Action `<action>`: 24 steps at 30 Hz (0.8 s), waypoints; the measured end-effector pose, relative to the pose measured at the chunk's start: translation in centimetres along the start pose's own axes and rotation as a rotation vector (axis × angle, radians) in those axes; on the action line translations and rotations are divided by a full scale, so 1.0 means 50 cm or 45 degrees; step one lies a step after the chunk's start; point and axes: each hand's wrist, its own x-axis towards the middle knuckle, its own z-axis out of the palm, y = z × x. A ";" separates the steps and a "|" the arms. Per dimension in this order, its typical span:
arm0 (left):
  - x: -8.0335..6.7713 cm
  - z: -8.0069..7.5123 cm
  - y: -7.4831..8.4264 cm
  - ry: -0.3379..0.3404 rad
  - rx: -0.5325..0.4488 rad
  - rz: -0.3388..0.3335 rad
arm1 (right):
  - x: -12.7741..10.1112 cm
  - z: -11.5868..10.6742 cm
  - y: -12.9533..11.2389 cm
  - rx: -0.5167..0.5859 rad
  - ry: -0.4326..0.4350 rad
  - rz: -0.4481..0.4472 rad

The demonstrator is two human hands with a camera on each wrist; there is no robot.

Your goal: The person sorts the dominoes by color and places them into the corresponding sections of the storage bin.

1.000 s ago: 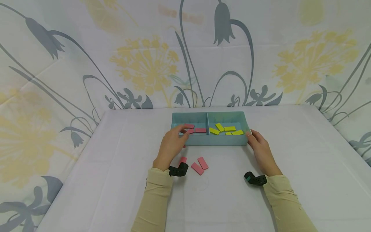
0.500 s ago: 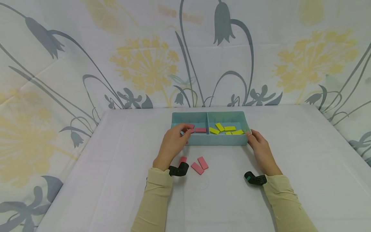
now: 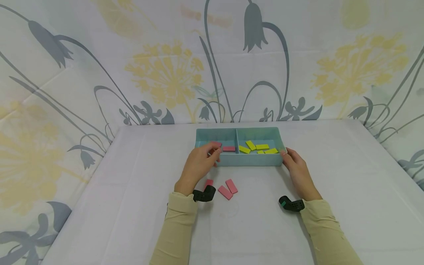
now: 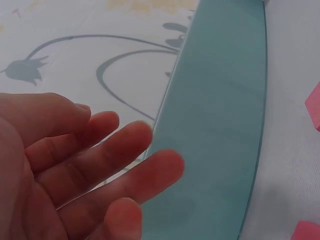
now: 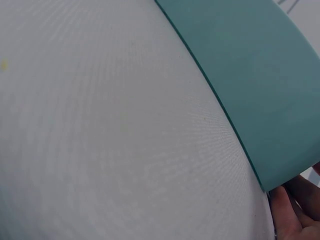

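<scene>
- A blue tray point(image 3: 246, 159) sits on the desk point(image 3: 132, 206), near the far side, in front of the person.
- The tray has two parts, with a wall down the middle.
- The left part holds pink blocks point(image 3: 228, 148). The right part holds yellow blocks point(image 3: 261, 147).
- The left hand point(image 3: 198, 165) is at the tray's front left corner. Its fingertips reach up to the rim there.
- In the left wrist view, the fingers point(image 4: 125, 160) are nearly straight and loose, spread right beside the tray's blue wall point(image 4: 220, 125). The left hand holds nothing.
- The right hand point(image 3: 298, 171) is at the tray's front right corner. Its fingertips touch the corner.
- In the right wrist view, only a bit of the right hand point(image 5: 295, 210) shows, right at the tray's corner point(image 5: 265, 100). I cannot tell if it grips the tray or just touches it.
- Three more pink blocks lie on the desk in front of the tray, near the left wrist: two point(image 3: 228, 189) lie side by side, and one point(image 3: 208, 182) is partly hidden by the wrist.
- Both arms wear tan sleeves point(image 3: 175, 228), and each wrist has a small black camera point(image 3: 202, 194).
- A cloth with big yellow and grey flowers point(image 3: 162, 73) hangs behind the desk.
</scene>
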 end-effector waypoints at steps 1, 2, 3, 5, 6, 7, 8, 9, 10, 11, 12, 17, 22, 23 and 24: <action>0.000 0.000 0.001 -0.012 0.004 -0.005 | 0.000 0.000 0.000 -0.001 0.003 0.002; -0.001 0.000 0.003 -0.027 0.013 -0.012 | 0.000 0.000 0.000 -0.003 0.004 0.003; -0.002 -0.001 0.005 -0.044 0.024 -0.017 | 0.000 0.000 0.000 -0.003 0.006 0.003; -0.003 -0.001 0.008 -0.084 0.037 -0.032 | 0.000 0.001 0.001 0.001 0.005 0.002; -0.004 0.000 0.009 -0.105 0.045 -0.042 | 0.000 0.001 0.001 0.003 0.005 0.000; -0.005 0.000 0.010 -0.125 0.058 -0.049 | 0.000 0.001 0.001 0.005 0.005 -0.001; -0.005 0.000 0.011 -0.144 0.069 -0.052 | 0.000 0.001 0.002 0.006 0.004 -0.004; -0.006 0.001 0.011 -0.162 0.079 -0.055 | 0.000 0.001 0.002 0.008 0.003 -0.005; -0.006 0.002 0.012 -0.177 0.090 -0.059 | -0.001 0.001 0.003 0.010 0.002 -0.005; -0.007 0.003 0.012 -0.191 0.102 -0.066 | -0.001 0.002 0.003 0.014 0.000 -0.006; -0.007 0.004 0.011 -0.205 0.114 -0.071 | -0.001 0.002 0.003 0.016 -0.001 -0.006; -0.007 0.003 0.011 -0.287 0.152 -0.106 | -0.001 0.003 0.003 0.025 0.002 -0.016; -0.007 0.003 0.010 -0.356 0.195 -0.132 | 0.000 0.003 0.001 0.016 0.007 -0.016; -0.007 0.005 0.009 -0.372 0.201 -0.136 | 0.000 0.003 0.000 0.018 0.010 -0.010; -0.007 0.006 0.009 -0.388 0.202 -0.139 | -0.001 0.002 -0.001 0.017 0.012 -0.002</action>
